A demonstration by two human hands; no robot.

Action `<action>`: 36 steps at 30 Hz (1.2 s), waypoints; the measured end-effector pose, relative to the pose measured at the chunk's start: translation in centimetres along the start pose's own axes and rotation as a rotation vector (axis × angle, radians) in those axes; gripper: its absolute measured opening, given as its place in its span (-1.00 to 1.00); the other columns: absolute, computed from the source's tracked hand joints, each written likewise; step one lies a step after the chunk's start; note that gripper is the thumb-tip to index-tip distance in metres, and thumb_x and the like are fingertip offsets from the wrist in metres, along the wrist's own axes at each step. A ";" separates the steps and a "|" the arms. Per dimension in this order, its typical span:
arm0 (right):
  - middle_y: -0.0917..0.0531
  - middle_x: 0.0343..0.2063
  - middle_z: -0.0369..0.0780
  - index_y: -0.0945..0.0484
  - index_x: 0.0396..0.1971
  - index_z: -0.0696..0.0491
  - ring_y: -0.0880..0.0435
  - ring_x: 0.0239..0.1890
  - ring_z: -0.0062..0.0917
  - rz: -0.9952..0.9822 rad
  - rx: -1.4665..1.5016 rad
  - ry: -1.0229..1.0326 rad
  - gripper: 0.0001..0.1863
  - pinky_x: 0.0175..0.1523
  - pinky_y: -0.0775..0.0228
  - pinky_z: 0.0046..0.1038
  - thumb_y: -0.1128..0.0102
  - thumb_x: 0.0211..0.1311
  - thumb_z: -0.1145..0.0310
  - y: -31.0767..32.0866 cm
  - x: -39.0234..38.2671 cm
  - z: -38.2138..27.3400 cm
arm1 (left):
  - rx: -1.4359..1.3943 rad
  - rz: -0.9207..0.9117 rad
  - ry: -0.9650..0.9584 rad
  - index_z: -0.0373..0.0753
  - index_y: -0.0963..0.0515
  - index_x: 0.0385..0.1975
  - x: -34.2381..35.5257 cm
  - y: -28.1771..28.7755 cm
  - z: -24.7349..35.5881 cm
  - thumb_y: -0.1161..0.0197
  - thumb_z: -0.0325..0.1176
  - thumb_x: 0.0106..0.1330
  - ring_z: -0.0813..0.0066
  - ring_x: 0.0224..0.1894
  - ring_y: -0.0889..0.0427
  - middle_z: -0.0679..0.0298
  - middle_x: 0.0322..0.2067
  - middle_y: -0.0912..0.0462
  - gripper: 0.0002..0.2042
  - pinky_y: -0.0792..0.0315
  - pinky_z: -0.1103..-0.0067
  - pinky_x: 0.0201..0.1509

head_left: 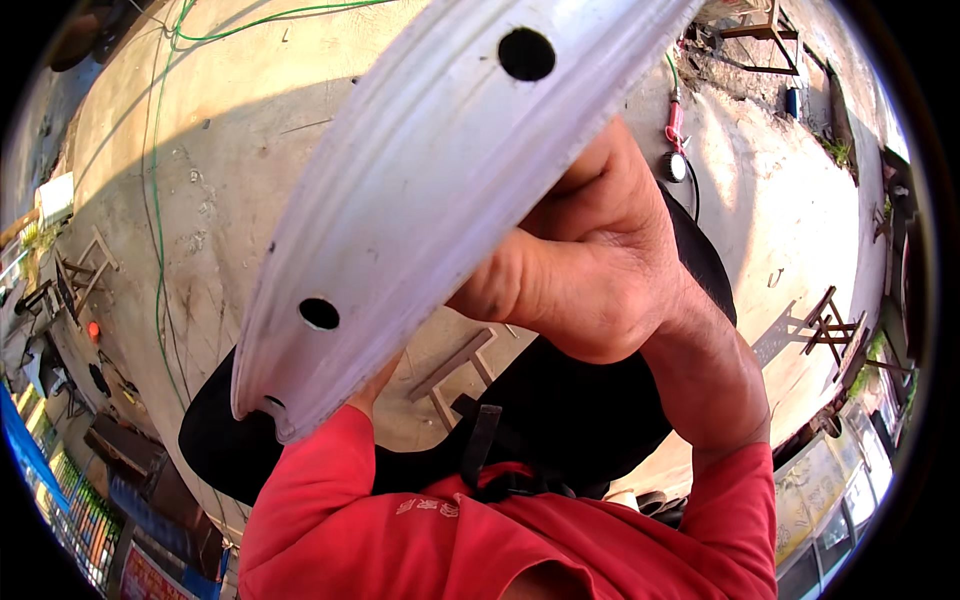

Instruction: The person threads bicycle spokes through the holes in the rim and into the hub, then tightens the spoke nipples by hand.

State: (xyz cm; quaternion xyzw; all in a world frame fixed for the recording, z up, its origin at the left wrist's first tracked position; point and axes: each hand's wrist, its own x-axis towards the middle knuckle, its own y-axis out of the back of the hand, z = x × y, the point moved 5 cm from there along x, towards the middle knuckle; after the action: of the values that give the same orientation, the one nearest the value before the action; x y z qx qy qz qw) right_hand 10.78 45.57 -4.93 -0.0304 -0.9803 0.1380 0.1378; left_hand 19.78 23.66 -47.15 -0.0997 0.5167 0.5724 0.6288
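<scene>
A silver wheel rim (390, 190), curved and with several round dark holes, stands tilted close in front of me. It runs from the lower left to the top edge of the head view. My right hand (600, 250) is closed around its right edge; the thumb and fingertips go out of sight behind the metal. Of my left hand, only the wrist (378, 385) shows below the rim's lower end. Its fingers are hidden behind the rim, so I cannot tell their state.
A tyre inflator with a round gauge (674, 165) and red handle lies on the concrete floor at right. A green hose (157, 200) crosses the left side. Wooden stools stand at left (85, 272) and right (830, 325). A brown wooden frame (455, 368) shows between my legs.
</scene>
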 end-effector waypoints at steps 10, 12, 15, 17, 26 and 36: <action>-0.74 -0.07 -0.24 -0.66 0.01 0.16 -0.68 0.01 -0.51 -0.018 0.027 -0.057 -0.65 0.11 -0.52 -0.43 -0.49 0.24 0.50 0.0 0.2 0.1 | 0.027 -0.027 0.005 -0.30 -0.69 -0.25 0.0 0.0 -0.3 -0.22 -0.31 0.18 -0.11 -0.12 -0.74 -0.09 -0.20 -0.75 -0.75 -0.61 0.15 -0.02; -0.74 -0.06 -0.24 -0.66 0.02 0.16 -0.68 0.02 -0.51 -0.014 0.037 -0.060 -0.65 0.12 -0.52 -0.42 -0.48 0.24 0.50 0.1 0.2 0.1 | 0.034 -0.033 0.003 -0.31 -0.69 -0.24 -0.1 -0.1 -0.4 -0.22 -0.31 0.17 -0.12 -0.12 -0.74 -0.10 -0.20 -0.75 -0.75 -0.61 0.15 -0.02; -0.74 -0.05 -0.24 -0.66 0.02 0.16 -0.68 0.03 -0.51 -0.003 0.050 -0.083 -0.65 0.13 -0.52 -0.42 -0.48 0.25 0.51 0.0 0.2 0.1 | 0.043 -0.040 -0.001 -0.32 -0.70 -0.24 -0.2 0.0 -0.4 -0.22 -0.32 0.17 -0.12 -0.13 -0.74 -0.10 -0.20 -0.75 -0.74 -0.62 0.15 -0.02; -0.74 -0.05 -0.23 -0.66 0.02 0.16 -0.68 0.03 -0.51 -0.007 0.050 -0.083 -0.65 0.13 -0.52 -0.41 -0.48 0.25 0.51 -0.1 0.2 0.2 | 0.051 -0.044 -0.001 -0.33 -0.70 -0.24 -0.4 0.1 -0.6 -0.22 -0.32 0.16 -0.13 -0.13 -0.74 -0.11 -0.20 -0.75 -0.74 -0.62 0.15 -0.02; -0.75 -0.11 -0.21 -0.68 -0.01 0.18 -0.71 -0.01 -0.49 -0.005 0.138 -0.179 -0.73 0.11 -0.57 -0.40 -0.41 0.32 0.50 -1.0 0.5 0.6 | 0.128 -0.055 -0.053 -0.35 -0.70 -0.24 -2.9 -0.4 -3.2 -0.21 -0.33 0.15 -0.14 -0.14 -0.75 -0.14 -0.21 -0.75 -0.73 -0.62 0.15 -0.02; -0.76 -0.24 -0.21 -0.66 -0.04 0.20 -0.71 -0.18 -0.57 -0.019 0.105 -0.106 -0.75 -0.02 -0.59 -0.46 -0.23 0.50 0.31 -2.7 0.4 1.2 | -0.125 -0.303 0.326 -0.44 -0.68 -0.51 -20.7 7.4 -6.7 -0.22 -0.26 0.08 0.11 -0.53 -0.74 -0.10 -0.49 -0.73 -0.71 -0.62 0.32 -0.35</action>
State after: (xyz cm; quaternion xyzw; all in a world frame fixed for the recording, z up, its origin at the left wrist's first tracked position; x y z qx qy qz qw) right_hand 10.03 42.74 -5.20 -0.0064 -0.9779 0.1893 0.0886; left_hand 14.01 8.47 -30.91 -0.3061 0.5539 0.4788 0.6085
